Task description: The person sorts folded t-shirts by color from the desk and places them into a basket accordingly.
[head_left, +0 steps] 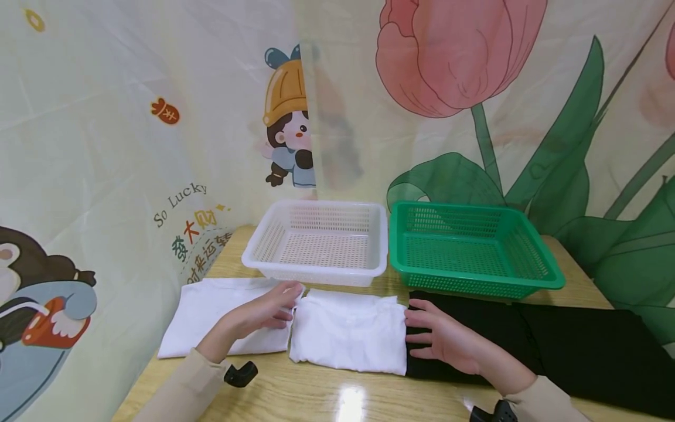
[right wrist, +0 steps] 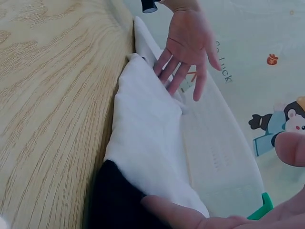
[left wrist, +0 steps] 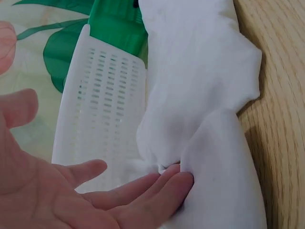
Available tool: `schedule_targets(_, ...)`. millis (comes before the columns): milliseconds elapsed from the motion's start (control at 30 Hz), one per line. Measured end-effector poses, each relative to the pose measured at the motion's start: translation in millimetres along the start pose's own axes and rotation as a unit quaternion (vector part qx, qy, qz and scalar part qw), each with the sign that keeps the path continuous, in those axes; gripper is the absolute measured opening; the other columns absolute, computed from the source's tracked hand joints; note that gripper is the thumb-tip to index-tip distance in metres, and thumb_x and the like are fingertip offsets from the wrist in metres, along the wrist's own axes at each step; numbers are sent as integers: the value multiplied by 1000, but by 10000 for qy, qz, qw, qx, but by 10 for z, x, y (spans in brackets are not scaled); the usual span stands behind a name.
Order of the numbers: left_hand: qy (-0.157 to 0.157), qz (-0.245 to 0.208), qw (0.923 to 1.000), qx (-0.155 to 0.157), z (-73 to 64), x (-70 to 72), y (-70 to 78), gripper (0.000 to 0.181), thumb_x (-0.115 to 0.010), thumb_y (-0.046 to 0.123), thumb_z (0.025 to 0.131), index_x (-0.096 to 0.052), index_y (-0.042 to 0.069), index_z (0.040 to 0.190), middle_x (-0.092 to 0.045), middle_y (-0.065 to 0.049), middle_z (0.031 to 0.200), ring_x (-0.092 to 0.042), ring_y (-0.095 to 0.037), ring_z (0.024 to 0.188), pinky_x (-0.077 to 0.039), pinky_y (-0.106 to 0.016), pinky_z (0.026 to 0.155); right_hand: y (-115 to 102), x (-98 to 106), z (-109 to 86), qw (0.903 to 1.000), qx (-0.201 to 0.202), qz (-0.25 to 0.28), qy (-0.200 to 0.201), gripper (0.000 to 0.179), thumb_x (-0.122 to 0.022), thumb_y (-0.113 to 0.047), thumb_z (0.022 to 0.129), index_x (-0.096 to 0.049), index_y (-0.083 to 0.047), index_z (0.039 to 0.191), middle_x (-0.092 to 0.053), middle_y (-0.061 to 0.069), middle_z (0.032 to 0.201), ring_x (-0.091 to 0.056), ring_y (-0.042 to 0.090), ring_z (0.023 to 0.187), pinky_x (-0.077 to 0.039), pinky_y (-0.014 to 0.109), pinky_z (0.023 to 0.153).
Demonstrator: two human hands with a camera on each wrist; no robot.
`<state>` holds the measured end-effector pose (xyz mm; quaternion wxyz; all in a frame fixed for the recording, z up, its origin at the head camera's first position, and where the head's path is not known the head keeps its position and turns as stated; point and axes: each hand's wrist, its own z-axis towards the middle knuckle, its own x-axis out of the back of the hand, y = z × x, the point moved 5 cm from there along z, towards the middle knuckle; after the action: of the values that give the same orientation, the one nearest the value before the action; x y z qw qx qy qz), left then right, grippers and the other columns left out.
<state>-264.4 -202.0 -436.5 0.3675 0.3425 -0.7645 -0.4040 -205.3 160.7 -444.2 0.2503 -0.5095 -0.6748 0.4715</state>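
Two folded white cloths lie side by side on the table: a left one and a middle one. My left hand is at the seam between them, its fingers spread and fairly straight; in the left wrist view its fingertips touch the white fabric. My right hand is over the near black cloth, fingers loosely extended toward the middle cloth's right edge. A second folded black cloth lies farther right. Neither hand grips anything.
Behind the cloths stand a white plastic basket and a green basket, both with nothing inside. The wooden table shows in front. A printed curtain hangs behind the baskets.
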Motion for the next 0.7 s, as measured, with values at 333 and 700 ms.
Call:
schedule_targets(333,-162,395,9991,-36,32,-65,16,80,-51,59,108,-22,12,167,-52,-18,117,-61,-26,100,-58,-40,88,-42,33,-22,9995,-147,-232,-131,85,-56,-42,110,-6,-2,165,-29,37,160,-41,55,143,-51,63,105)
schedule_targets(700,-596,-578,9965,47,191,-221,-58,77,-57,55,107,-27,12,163,-50,-25,130,-62,-29,113,-58,-42,96,32,-26,162,9993,-120,67,-361,77,-51,-36,111,-8,-1,164,-31,39,157,-45,50,141,-47,61,111)
